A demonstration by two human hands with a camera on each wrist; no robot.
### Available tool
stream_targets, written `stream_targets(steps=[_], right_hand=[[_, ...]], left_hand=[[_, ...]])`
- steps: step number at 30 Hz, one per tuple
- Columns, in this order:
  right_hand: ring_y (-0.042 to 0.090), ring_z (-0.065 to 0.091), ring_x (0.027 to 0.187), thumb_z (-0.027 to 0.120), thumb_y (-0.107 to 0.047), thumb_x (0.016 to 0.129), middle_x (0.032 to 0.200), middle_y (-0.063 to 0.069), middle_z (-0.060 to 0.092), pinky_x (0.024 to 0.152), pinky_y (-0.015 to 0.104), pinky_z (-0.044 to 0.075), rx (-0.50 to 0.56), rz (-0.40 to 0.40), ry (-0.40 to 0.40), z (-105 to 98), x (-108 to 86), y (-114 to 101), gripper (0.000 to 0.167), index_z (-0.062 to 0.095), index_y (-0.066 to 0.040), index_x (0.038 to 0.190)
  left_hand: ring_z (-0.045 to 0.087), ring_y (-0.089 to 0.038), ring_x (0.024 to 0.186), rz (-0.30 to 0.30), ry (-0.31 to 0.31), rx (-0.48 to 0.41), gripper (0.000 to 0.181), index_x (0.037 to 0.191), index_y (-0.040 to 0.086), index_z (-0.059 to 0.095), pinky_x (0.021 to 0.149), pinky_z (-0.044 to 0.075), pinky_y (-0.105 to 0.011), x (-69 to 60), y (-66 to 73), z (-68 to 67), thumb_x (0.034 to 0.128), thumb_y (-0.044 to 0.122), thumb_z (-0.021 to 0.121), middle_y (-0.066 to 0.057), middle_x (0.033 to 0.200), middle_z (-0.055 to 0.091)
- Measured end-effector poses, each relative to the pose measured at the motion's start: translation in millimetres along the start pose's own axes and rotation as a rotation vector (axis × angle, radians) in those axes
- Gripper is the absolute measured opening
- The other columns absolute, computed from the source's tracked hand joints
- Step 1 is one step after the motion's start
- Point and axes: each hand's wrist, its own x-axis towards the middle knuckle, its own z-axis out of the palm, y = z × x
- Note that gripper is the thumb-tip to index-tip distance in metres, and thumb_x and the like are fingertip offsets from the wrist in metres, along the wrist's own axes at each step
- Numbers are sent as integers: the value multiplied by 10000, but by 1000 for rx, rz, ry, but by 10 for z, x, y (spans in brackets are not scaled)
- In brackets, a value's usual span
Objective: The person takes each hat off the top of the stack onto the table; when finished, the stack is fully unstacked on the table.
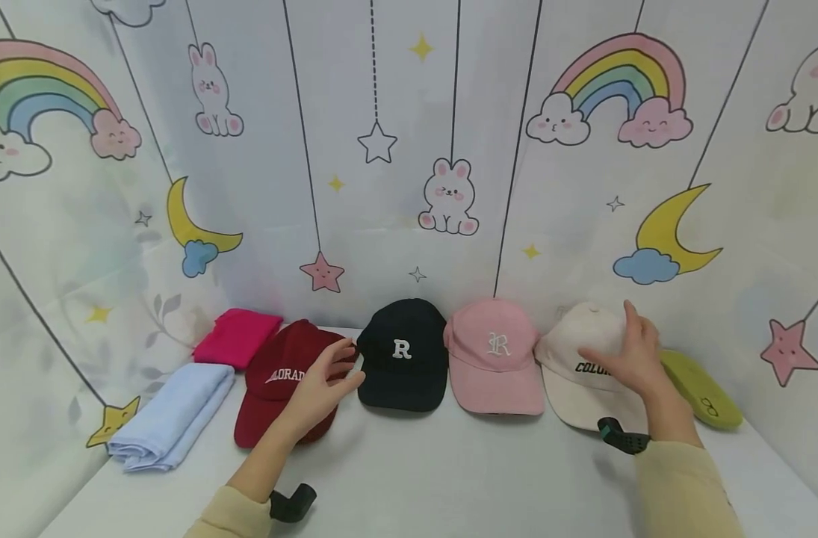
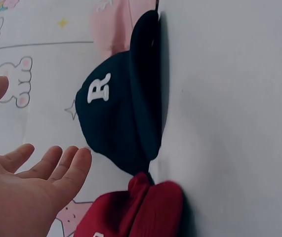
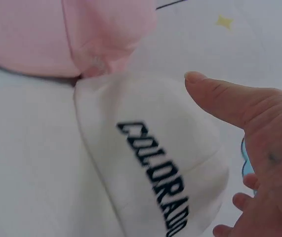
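Four caps stand in a row by the back wall. My left hand [image 1: 323, 382] hovers in front of the dark red cap [image 1: 264, 392], its fingertips near the black cap [image 1: 403, 385] with a white R. In the left wrist view, that hand [image 2: 37, 190] has loosely spread fingers and holds nothing. Over the cream cap [image 1: 573, 340], lettered in black, is my right hand [image 1: 633, 357], thumb apart from the fingers. The right wrist view shows this hand [image 3: 274, 143] beside the cap's crown [image 3: 180, 118]; contact cannot be told. Between the black and cream caps sits a pink cap [image 1: 494, 373].
At the left lie a folded light blue cloth [image 1: 169, 418] and a folded bright pink cloth [image 1: 237, 336]. A yellow-green item [image 1: 701, 388] with a small dark mark lies at the right. Behind the white table [image 1: 435, 478] rises a patterned backdrop [image 1: 409, 224].
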Motion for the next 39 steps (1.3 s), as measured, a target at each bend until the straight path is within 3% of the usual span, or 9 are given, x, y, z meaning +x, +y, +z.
stream_targets(steps=[8, 15, 26, 34, 39], right_hand=[[628, 63, 1378, 804, -350, 859, 1540, 387, -1, 944, 830, 253, 41, -61, 28, 102, -1, -450, 1184, -70, -66, 1605], [580, 70, 1404, 787, -352, 880, 1573, 326, -10, 984, 804, 258, 134, -114, 7, 275, -23, -883, 1141, -50, -114, 1618], [483, 128, 1454, 773, -431, 877, 1612, 245, 40, 1078, 719, 252, 249, -163, -47, 725, -55, -1464, 1103, 5, -189, 1632], [383, 145, 1466, 822, -363, 840, 1602, 197, 141, 1127, 636, 243, 361, -241, -56, 1082, -67, -1880, 1067, 125, -166, 1623], [347, 195, 1471, 809, -408, 849, 1611, 168, 184, 1151, 595, 244, 360, -267, -93, 1305, -94, -2108, 1044, 149, -165, 1621]], left_hand=[[476, -372, 1323, -8, 39, 24, 706, 1532, 87, 360, 998, 494, -491, -27, -39, -244, 934, 163, 727, -179, 1498, 446], [451, -385, 1339, 2, 77, 22, 701, 1544, 56, 328, 1087, 391, -543, -88, -76, -432, 959, 164, 698, -192, 1512, 420], [434, -403, 1338, -16, 145, 102, 759, 1565, 66, 284, 1044, 441, -534, -105, -142, -774, 947, 180, 709, -210, 1512, 399], [398, -461, 1345, -64, 138, 152, 802, 1572, 31, 237, 1040, 431, -575, -147, -179, -974, 954, 237, 704, -252, 1522, 357], [383, -472, 1355, -104, 144, 199, 826, 1578, 41, 219, 1017, 443, -597, -172, -239, -1106, 955, 291, 700, -257, 1530, 339]])
